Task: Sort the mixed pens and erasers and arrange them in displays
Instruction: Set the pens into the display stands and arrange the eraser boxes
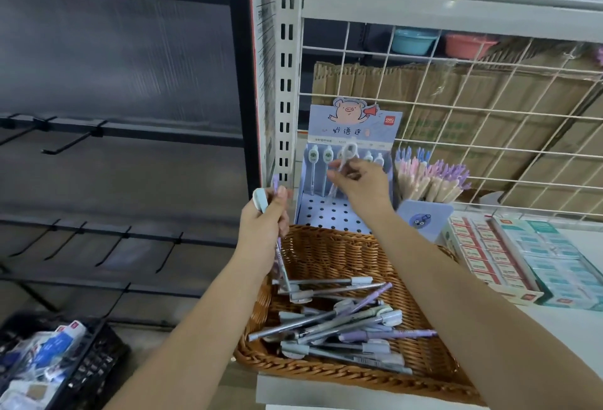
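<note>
right hand (363,186) fingers pinch slim clear pen (346,156), perforated card display (329,214) just beyond them; left hand (262,225) fingers grip round-capped pens (260,202) above woven wicker basket (326,256)

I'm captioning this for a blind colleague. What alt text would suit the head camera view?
A person's right hand holds a pale pen in front of a blue pig-themed pen display, while the left hand grips more pens over the edge of a wicker basket of loose pens. Boxed erasers sit to the right.
</note>
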